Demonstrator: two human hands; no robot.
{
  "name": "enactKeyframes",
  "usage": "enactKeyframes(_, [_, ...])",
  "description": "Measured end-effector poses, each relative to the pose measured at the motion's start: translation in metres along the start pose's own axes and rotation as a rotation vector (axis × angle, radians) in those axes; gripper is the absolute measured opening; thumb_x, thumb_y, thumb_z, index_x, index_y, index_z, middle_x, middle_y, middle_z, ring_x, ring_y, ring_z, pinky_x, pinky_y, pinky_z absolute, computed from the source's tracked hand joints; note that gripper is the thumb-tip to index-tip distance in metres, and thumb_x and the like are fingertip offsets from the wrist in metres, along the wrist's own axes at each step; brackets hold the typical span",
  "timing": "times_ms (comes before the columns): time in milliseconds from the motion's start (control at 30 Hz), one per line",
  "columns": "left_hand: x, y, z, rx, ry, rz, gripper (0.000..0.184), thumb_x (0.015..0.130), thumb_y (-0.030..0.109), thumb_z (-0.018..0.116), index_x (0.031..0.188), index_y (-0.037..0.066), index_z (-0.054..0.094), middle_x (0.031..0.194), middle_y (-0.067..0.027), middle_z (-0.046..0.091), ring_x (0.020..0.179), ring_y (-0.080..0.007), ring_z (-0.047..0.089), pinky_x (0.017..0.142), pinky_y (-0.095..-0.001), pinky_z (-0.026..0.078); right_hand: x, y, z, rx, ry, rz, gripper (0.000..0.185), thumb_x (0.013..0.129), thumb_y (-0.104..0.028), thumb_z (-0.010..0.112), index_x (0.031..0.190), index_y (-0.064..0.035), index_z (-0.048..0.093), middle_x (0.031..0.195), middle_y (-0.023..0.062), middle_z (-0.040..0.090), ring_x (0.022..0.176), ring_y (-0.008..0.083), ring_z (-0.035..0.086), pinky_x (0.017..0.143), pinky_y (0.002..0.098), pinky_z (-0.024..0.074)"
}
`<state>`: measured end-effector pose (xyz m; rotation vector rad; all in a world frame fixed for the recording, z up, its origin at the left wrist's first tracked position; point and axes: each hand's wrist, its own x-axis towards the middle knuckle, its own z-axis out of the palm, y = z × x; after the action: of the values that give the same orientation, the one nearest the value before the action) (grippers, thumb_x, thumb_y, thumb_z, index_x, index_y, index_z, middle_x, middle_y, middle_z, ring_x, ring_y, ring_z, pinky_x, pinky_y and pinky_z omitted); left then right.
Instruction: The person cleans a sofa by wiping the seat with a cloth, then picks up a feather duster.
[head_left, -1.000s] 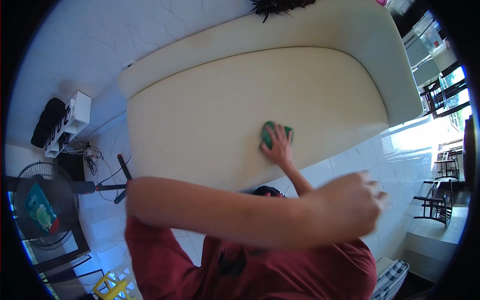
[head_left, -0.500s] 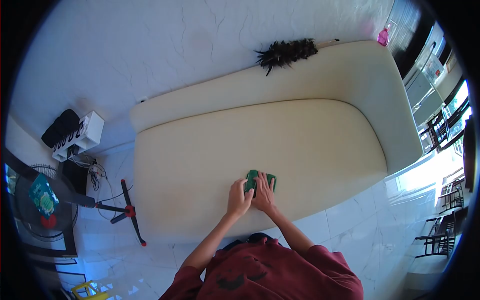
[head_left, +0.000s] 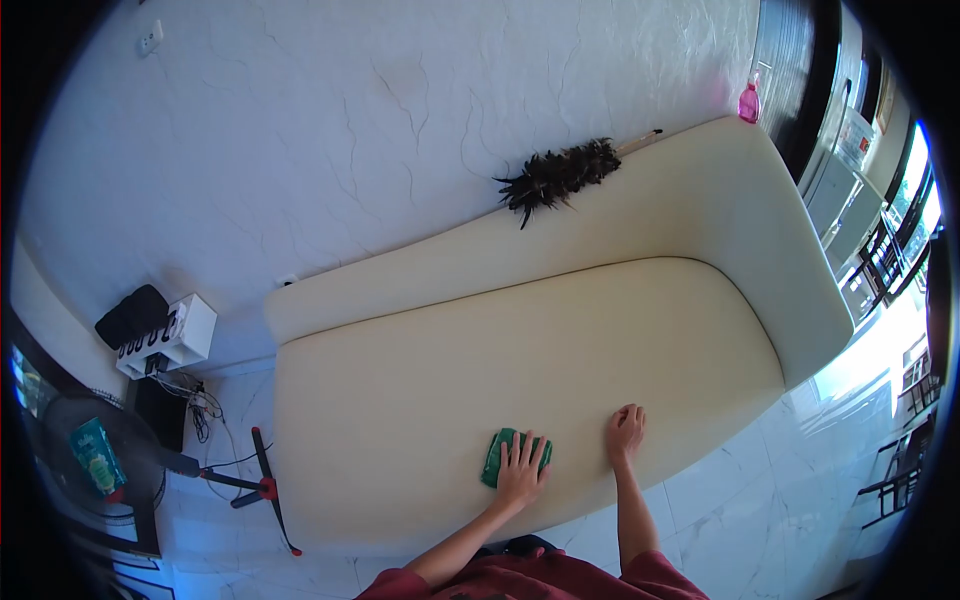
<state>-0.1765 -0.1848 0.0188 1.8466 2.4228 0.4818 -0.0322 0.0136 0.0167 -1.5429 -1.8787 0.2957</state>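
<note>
A folded green cloth (head_left: 491,462) lies on the cream seat of a sofa (head_left: 400,400), near its front edge. My left hand (head_left: 521,478) rests flat on top of it, fingers spread and covering much of the cloth. To the right, apart from the cloth, my right hand (head_left: 627,434) is over the seat with its fingers curled in. Whatever those fingers may hold is hidden.
A black feather duster (head_left: 562,178) lies along the backrest, and a pink bottle (head_left: 749,103) stands at its right corner. On the left are a fan (head_left: 140,460) with a red-tipped stand (head_left: 267,488), a small white shelf (head_left: 190,335) and loose cables (head_left: 205,400).
My right hand has left the cloth, moved right and curled its fingers. My left hand has shifted from the cloth's edge to flat on top. The view has tilted upward.
</note>
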Motion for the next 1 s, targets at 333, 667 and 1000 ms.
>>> enactKeyframes(333, [0.079, -0.026, 0.001, -0.029, -0.047, 0.263, 0.061, 0.096, 0.041, 0.043, 0.149, 0.016, 0.028, 0.154, -0.0127, 0.026, 0.142, -0.0346, 0.023, 0.115, -0.0527, 0.016, -0.005, -0.001, 0.002, -0.040, 0.006, -0.015, 0.005, 0.082, -0.007, 0.051, 0.086, -0.0048, 0.053, 0.088, 0.0127, 0.053, 0.086, 0.0327, 0.052, 0.076, 0.0442, 0.0422])
enactKeyframes(667, [0.079, -0.052, -0.012, -0.040, 0.102, -0.100, 0.055, 0.092, 0.042, 0.047, 0.145, 0.029, 0.039, 0.154, -0.0131, 0.024, 0.136, -0.0545, 0.017, 0.106, -0.0686, 0.017, -0.004, -0.004, -0.001, -0.032, -0.016, -0.033, 0.007, 0.084, -0.009, 0.049, 0.088, -0.0048, 0.053, 0.089, 0.0124, 0.053, 0.087, 0.0332, 0.051, 0.076, 0.0452, 0.0408])
enactKeyframes(1000, [0.083, -0.021, 0.000, -0.185, 0.057, 0.208, 0.046, 0.095, 0.041, 0.045, 0.138, 0.025, 0.048, 0.152, -0.0102, 0.030, 0.141, -0.0434, 0.019, 0.113, -0.0610, 0.014, -0.004, 0.006, 0.005, -0.063, -0.015, -0.059, 0.009, 0.084, -0.009, 0.047, 0.090, -0.0042, 0.051, 0.091, 0.0141, 0.051, 0.090, 0.0347, 0.050, 0.078, 0.0470, 0.0400])
